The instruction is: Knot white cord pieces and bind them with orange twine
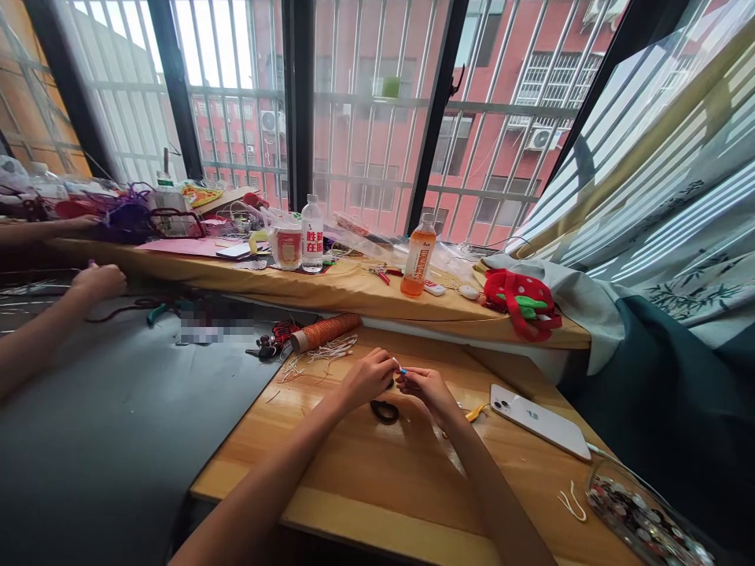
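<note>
Paired hands above a wooden counter [354, 479], as seen by a bystander in the room. The left hand [370, 377] and the right hand [429, 391] meet over the middle of the board, fingertips nearly touching. Between them, raised off the wood, is a small blue-and-white piece [403, 371]; the fingers of both hands pinch it, thumb against forefinger as far as can be made out, and its exact form is too small to tell. Judged by size, it should weigh almost nothing; whether it is stiff or soft cannot be read from here. A thing so slight would slip or drop easily, so the sound hold is a light fingertip pinch at each end, leaving the middle free. Below the hands lies a black looped handle [385, 411], its other end partly hidden by them. Near the right forearm rests a yellow-handled item [476, 413], with a white phone [539, 422] farther right. Beyond the left hand, loose white cords [318, 358] lie beside a spool of orange cord [330, 330]. At the far left, a co-worker's closed hand [101, 281] hovers well apart from this pair.
</note>
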{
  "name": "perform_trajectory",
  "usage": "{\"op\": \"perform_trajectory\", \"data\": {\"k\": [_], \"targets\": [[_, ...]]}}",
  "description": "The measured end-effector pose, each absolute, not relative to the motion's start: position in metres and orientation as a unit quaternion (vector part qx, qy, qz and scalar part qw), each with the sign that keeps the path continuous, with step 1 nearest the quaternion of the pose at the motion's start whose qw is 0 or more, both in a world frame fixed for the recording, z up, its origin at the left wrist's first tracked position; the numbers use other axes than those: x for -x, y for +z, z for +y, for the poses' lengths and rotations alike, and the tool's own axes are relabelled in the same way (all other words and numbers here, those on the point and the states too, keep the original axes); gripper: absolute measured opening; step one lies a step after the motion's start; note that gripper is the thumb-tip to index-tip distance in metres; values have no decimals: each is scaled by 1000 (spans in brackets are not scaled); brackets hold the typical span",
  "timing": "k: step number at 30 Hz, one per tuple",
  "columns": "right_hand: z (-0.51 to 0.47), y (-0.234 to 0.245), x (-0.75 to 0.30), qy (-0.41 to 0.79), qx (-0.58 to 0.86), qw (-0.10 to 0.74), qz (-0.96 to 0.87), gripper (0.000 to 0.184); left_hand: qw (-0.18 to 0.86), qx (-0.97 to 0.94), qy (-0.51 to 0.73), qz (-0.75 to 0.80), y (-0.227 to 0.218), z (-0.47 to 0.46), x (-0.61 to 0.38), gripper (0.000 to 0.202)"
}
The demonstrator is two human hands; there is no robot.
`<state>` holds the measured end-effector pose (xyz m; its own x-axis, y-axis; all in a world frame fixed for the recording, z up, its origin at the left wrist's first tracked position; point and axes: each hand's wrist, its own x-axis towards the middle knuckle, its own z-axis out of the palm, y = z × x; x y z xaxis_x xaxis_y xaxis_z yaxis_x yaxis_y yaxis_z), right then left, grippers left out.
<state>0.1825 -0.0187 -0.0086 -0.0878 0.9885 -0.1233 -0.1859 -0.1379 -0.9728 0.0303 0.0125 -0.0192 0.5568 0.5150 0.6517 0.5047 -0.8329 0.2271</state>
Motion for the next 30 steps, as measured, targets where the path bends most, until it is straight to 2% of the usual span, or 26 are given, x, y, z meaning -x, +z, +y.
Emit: {"op": "perform_trajectory", "data": {"k": [17, 25, 30], "targets": [[-18, -11, -180, 622, 447, 480, -429, 24, 25, -903, 339, 262, -19, 17, -27, 11], [-22, -10, -183, 651, 445, 462, -405, 14, 42, -896, 340, 283, -19, 13, -31, 16], [-23, -10, -183, 674, 430, 464, -381, 11, 97, -872, 358, 320, -21, 15, -33, 22]]}}
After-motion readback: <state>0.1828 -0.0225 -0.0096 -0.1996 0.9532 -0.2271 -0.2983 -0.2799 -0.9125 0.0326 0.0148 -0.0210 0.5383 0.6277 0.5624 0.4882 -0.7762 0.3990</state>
